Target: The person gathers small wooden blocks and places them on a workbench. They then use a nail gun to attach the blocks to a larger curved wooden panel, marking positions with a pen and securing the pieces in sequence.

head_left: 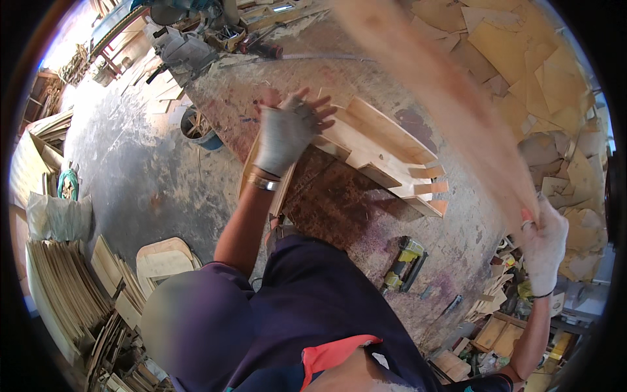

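My right hand point(545, 245), in a pale fingerless glove, grips the lower end of a long thin wooden board point(450, 98). The board slants up and away to the left, its far end cut off by the top edge and blurred. My left hand point(290, 130), gloved likewise and a little blurred, has its fingers spread and holds nothing. It hovers over the near-left end of a light wooden frame point(385, 147) with upright sides and notched end pieces. A narrower wooden piece point(282, 193) runs below my left wrist, partly hidden by the arm.
A green and black nail gun point(405, 264) lies on the stained worktable point(450, 242) in front of me. Tools point(258, 46) clutter the far left corner. A bucket of offcuts point(199, 127) stands left. Stacked panels point(65, 294) fill the lower left; thin sheets point(516, 52) lie at right.
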Tool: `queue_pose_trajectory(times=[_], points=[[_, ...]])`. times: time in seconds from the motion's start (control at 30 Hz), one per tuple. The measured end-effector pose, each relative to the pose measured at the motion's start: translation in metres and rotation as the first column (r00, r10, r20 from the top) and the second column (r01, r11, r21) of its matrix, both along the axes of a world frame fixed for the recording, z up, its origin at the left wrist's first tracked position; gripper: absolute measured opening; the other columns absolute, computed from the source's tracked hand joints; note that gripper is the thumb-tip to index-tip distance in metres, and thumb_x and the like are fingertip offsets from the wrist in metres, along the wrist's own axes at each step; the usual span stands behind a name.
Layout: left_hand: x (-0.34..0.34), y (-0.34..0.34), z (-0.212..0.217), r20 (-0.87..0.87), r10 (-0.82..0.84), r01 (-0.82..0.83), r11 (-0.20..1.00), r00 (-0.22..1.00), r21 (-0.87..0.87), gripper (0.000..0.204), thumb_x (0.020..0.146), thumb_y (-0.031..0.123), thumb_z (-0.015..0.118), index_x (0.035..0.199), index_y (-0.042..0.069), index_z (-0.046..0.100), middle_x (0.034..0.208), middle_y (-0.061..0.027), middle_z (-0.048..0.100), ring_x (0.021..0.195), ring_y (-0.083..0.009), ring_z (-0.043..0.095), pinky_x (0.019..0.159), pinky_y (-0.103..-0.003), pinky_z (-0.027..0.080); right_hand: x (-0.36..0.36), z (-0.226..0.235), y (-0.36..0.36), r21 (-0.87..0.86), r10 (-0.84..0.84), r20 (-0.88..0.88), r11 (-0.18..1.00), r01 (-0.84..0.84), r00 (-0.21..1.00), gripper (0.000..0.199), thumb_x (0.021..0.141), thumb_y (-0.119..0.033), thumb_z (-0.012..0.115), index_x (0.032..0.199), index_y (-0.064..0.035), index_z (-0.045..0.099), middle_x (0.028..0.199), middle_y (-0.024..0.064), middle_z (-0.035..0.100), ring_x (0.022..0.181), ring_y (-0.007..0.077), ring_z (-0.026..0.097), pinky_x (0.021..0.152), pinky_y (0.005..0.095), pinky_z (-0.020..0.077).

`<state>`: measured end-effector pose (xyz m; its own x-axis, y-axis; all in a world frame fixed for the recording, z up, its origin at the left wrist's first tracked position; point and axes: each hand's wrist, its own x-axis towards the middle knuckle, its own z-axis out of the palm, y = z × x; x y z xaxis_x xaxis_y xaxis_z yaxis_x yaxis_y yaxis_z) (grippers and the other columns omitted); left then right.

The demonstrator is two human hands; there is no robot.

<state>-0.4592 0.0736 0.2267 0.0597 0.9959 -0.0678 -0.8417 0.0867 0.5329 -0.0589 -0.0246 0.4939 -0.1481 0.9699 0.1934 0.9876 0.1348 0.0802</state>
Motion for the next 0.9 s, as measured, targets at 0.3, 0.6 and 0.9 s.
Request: queue_pose_trajectory(times=[0.3,0.6,0.9], points=[[-0.102,-0.087,-0.064,-0.132,0.115,-0.164,0.868,0.985,-0.468,0.051,0.096,0.029,0.057,0.131,-0.008,0.058,0.115,-0.0196,0.071,0.102,-0.0349,0.072,0.098,-0.049,0.058,0.017,-0.084,-0.011,-0.032,0.565,0.259,0.816,-0.578,0.783,0.037,0.083,-0.003,0.069,0.12,-0.0034,0.07,0.122,0.0144,0.073,0.11,0.0323,0.072,0.089,0.043,0.0586],[-0.151,-0.085,-0.144,-0.429,0.075,-0.21,0.938,0.9,-0.275,0.058,0.093,0.01,0.062,0.147,-0.005,0.048,0.128,-0.017,0.067,0.113,-0.0282,0.069,0.096,-0.042,0.058,0.006,-0.282,-0.008,0.146,0.573,0.075,0.804,-0.577,0.816,0.031,0.092,-0.014,0.067,0.122,-0.0078,0.071,0.124,0.0123,0.073,0.118,0.0328,0.069,0.094,0.0423,0.0575],[-0.172,-0.108,-0.163,-0.884,0.01,-0.423,0.88,0.467,-0.214,0.066,0.102,0.022,0.068,0.158,0.001,0.041,0.142,-0.0088,0.06,0.124,-0.0145,0.058,0.105,-0.03,0.046,0.052,-0.366,-0.011,0.298,0.02,-0.319,0.951,0.08,0.948,0.037,0.092,-0.025,0.071,0.12,-0.0024,0.068,0.12,0.0223,0.069,0.111,0.0418,0.066,0.092,0.0479,0.0544]])
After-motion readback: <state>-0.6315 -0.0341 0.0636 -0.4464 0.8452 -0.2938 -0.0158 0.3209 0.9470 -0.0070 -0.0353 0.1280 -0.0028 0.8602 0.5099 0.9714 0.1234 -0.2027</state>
